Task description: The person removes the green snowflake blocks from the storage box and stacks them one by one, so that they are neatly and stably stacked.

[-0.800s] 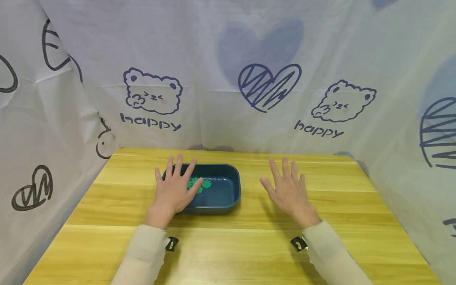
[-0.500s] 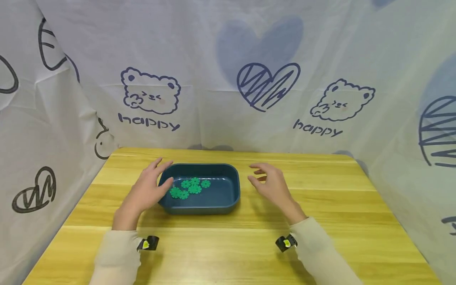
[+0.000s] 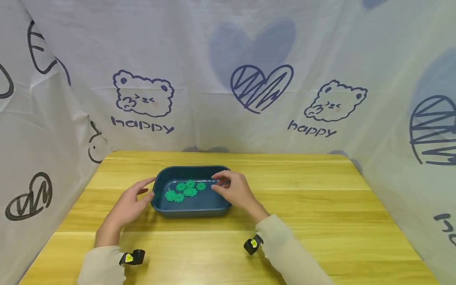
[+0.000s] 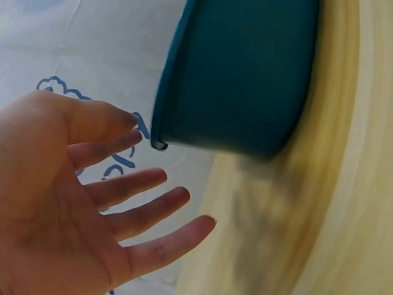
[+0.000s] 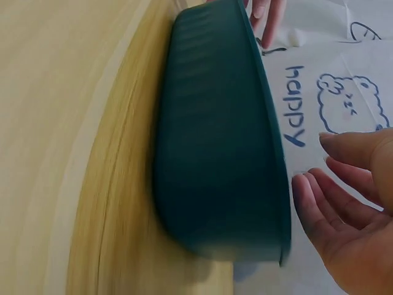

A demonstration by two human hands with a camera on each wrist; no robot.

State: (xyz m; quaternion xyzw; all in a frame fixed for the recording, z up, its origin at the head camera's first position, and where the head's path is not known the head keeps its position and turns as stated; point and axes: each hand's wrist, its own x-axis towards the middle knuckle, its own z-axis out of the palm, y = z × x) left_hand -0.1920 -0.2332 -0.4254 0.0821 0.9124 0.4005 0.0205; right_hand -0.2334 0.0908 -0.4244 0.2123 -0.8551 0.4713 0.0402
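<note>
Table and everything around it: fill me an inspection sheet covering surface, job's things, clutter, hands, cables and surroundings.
Surface: wooden table, yellowish grain.
Job's things: dark blue-green tray on the table, with green flower-shaped pieces inside, mostly toward its left.
Clutter: nothing seen.
Hands: left hand by the tray's left end, right hand by its right end; both hold nothing.
Cables: nothing seen.
Surroundings: pale cloth with bears, hearts and "happy" lettering.

The head view looks forward and down from above; both wrist views, low and close, share the bin [image 4: 239, 80].
</note>
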